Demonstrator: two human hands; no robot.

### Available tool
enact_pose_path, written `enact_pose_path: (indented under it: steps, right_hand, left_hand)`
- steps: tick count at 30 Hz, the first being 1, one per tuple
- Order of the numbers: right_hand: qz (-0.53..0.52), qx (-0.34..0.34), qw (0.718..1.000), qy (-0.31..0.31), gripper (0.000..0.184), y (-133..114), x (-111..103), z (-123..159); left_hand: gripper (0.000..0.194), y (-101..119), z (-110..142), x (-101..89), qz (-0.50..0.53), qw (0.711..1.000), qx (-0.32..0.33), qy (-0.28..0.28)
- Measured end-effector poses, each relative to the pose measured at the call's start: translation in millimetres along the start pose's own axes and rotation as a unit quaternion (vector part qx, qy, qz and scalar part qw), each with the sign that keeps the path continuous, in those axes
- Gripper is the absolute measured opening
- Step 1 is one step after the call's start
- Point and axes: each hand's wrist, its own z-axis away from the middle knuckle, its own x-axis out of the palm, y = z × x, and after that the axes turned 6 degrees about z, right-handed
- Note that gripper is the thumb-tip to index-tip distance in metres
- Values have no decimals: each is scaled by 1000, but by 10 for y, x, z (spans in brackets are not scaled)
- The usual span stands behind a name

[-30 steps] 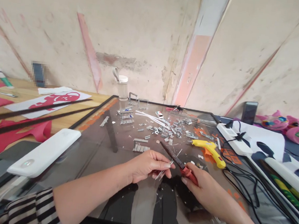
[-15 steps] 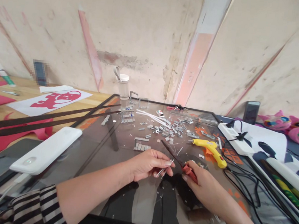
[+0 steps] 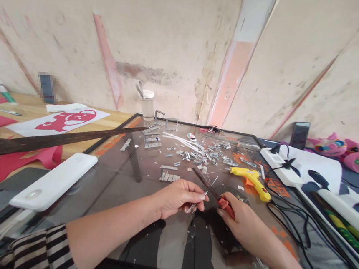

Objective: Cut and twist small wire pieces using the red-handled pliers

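My left hand (image 3: 183,199) pinches a small bunch of thin pale strips (image 3: 191,209) between thumb and fingers, their short ends poking out past the fingertips. Wrapped around the red handles of dark-bladed scissors (image 3: 207,183) is my right hand (image 3: 237,215). The blades look closed and point up and left, just right of my left fingertips. A short thin strip (image 3: 215,180) shows beside the blades. Beyond my hands lie grey flat pieces joined in a row (image 3: 169,177) and a scatter of small grey pieces (image 3: 205,157).
A yellow glue gun (image 3: 251,180) lies right, near a white power strip (image 3: 280,166) and black cables. To the left are a white power bank (image 3: 54,181) and long dark blades (image 3: 62,139) reaching over the table edge. A lidded bottle (image 3: 148,106) stands at the back.
The long strip that crossed the scissor blades has been cut; its end has come away from the bunch in my left hand. At left, two spread dark blades have come together.
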Motion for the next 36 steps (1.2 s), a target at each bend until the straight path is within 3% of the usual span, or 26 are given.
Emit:
enact_pose_path:
  steps: [10,15,17,21,24,26,28,32,34,36]
  right_hand:
    - [29,3,997,69,8,-13,149,-84]
    - [-60,-27,997,40,8,-31,126,-44]
    - [-84,-37,995,31,9,-35,112,-36]
    - [-45,-34,997,52,9,-13,124,-81]
    - [34,-19,993,113,7,15,158,-135]
    - [61,-14,988,142,7,15,169,-147]
    - [29,-17,991,131,6,-8,159,-128]
    - [-126,-60,989,47,6,-78,98,-45]
    - [-162,-81,983,24,6,-87,78,-28]
    - [-127,-74,988,37,6,-72,77,-40]
  left_hand:
    - [22,22,46,66,-22,999,15,22]
    - [19,63,48,8,-185,974,127,7]
    - [19,71,54,10,-205,967,148,7]
    - [24,44,62,94,-85,993,79,12]
    - [26,17,54,155,32,999,29,10]
    - [26,15,43,153,52,998,28,2]
    - [25,29,30,115,6,999,52,-7]
    - [22,71,25,22,-150,979,133,-26]
    - [20,67,35,21,-163,975,145,-29]
    - [20,37,41,55,-113,986,123,-24]
